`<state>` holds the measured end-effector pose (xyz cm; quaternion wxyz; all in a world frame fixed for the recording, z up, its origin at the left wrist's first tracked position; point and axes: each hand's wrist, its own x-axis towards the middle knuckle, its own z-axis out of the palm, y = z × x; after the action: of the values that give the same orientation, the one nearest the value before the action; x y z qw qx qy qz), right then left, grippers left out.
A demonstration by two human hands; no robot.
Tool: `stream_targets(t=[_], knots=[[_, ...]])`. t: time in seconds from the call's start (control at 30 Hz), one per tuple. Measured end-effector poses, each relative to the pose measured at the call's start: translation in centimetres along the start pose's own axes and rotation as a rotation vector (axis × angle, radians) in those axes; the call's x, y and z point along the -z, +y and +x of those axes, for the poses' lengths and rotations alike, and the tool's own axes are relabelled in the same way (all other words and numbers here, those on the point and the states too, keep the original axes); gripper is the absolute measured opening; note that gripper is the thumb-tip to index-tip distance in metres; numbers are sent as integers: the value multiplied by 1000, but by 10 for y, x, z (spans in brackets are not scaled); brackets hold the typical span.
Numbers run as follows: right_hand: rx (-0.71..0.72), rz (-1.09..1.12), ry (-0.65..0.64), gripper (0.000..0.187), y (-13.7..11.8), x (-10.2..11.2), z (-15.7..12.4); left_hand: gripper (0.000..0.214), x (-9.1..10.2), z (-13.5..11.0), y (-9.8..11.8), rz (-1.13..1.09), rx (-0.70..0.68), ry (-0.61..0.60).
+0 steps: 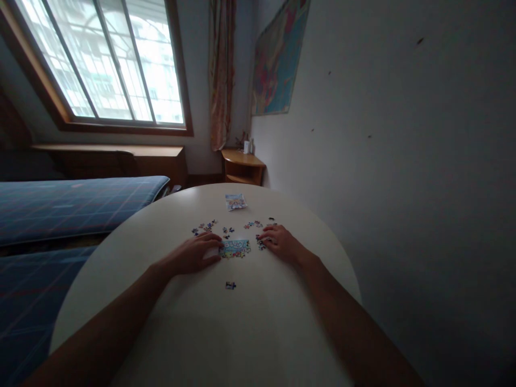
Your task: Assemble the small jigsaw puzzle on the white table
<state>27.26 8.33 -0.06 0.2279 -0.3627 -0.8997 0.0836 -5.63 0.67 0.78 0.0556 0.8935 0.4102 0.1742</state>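
A partly joined jigsaw puzzle (pixel 236 248), light blue on top with a colourful ragged lower edge, lies flat in the middle of the table. My left hand (pixel 197 252) rests at its left side, fingers spread and the fingertips at the puzzle's edge. On the other side, my right hand (pixel 281 242) lies with fingers stretched over loose puzzle pieces (pixel 260 244), partly hiding them. More loose pieces (pixel 207 227) are scattered beyond my left hand, and others (pixel 253 224) lie behind the puzzle. Nearer to me sits a small joined piece (pixel 230 285), apart from the rest.
A printed plastic packet (pixel 235 202) lies toward the far side of the round white table (pixel 161 322). A blue plaid mattress (pixel 80 207) stands to the left. The wall (pixel 403 188) runs close along the right. A wooden corner shelf (pixel 244 158) is behind the table.
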Motion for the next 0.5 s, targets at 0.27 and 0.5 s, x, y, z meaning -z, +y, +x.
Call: stream_targets(t=[0.27, 0.5], knots=[[60, -2, -28, 8, -41, 7, 9, 34, -2, 1, -2, -5, 5, 14], [58, -20, -57, 19, -31, 3, 5, 35, -3, 1, -3, 1, 3, 14]])
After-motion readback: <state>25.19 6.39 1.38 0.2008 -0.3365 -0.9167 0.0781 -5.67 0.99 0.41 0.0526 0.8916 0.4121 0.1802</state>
